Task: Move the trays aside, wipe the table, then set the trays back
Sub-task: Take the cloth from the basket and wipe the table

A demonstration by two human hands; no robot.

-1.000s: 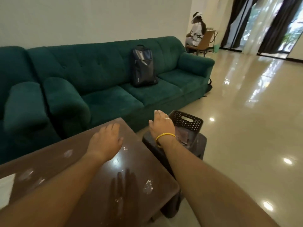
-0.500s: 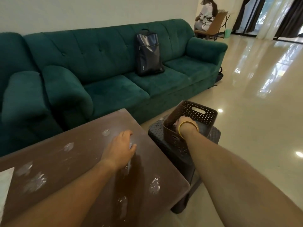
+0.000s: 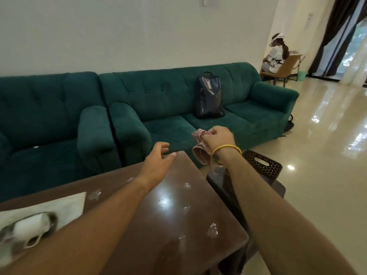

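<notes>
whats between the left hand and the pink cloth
Nothing: in the head view an open gap separates the left hand from the pink cloth the right hand grips.

Yellow bangle [image 3: 226,146] (right wrist)

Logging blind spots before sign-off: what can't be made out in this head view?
Head view only:
Tray: blurred and cut by the left edge; its contents unclear.
Basket: inside hidden by the right forearm and its own wall.
Cloth: partly behind the right hand; full shape unseen.
</notes>
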